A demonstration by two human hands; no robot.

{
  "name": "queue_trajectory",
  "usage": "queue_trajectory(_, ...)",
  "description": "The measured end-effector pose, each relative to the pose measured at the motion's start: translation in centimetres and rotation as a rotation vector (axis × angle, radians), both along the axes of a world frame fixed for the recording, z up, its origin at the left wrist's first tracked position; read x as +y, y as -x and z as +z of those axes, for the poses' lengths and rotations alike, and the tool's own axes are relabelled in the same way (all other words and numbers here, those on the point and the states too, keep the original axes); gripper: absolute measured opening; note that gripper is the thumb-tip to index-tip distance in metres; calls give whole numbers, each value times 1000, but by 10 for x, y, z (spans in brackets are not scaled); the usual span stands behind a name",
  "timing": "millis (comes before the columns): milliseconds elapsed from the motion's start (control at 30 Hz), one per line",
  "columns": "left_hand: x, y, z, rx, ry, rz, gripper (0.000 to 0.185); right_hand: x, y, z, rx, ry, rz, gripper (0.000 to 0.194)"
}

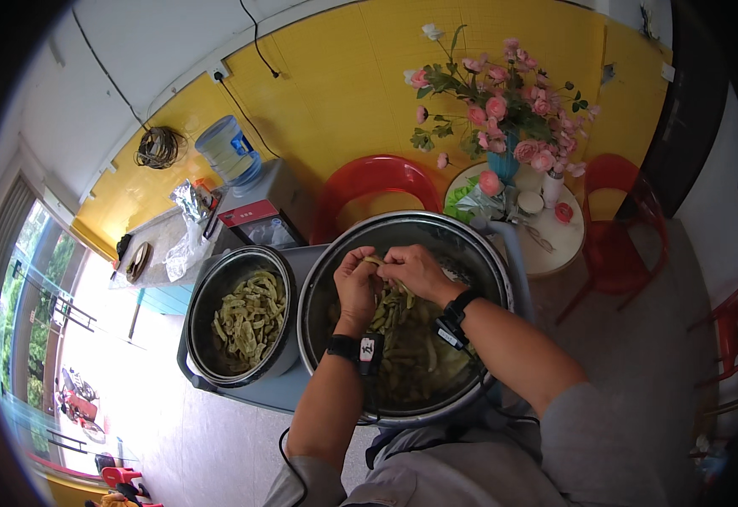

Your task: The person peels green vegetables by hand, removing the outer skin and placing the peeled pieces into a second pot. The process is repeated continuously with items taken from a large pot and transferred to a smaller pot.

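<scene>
Over a large round metal basin [315,279], my left hand [357,288] and my right hand [416,272] meet, their fingertips pinching a greenish-yellow pickled vegetable piece [375,260] between them. Below them, long green vegetable pieces [400,355] lie in murky liquid in the basin. To the left stands a smaller dark-lined pot [194,329], holding pale green, cut or opened vegetable pieces [248,320]. Both wrists carry black straps with small boxes and cables.
Both vessels stand on a grey cart [267,394]. Behind are a red chair [378,171], a water dispenser [258,212] and a round table [549,250] with a vase of pink flowers [502,161]. A counter [159,253] with plastic bags is at the left, another red chair [628,253] at the right.
</scene>
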State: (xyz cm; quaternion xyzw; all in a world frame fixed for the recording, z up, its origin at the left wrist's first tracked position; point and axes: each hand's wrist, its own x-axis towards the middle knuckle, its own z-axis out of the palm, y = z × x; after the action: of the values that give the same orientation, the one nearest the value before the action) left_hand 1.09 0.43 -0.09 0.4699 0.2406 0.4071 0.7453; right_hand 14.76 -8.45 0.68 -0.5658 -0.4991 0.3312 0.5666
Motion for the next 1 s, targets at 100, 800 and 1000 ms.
queue_trajectory(100,1,1,-2,-20,-30,-33,24,0,3,-1,139,-13,0,26)
queue_trajectory(800,9,14,21,-293,-8,89,28,21,-15,-26,274,41,-302,36)
queue_trajectory(1000,15,25,26,-490,118,6,29,22,-23,-22,379,75,-322,33)
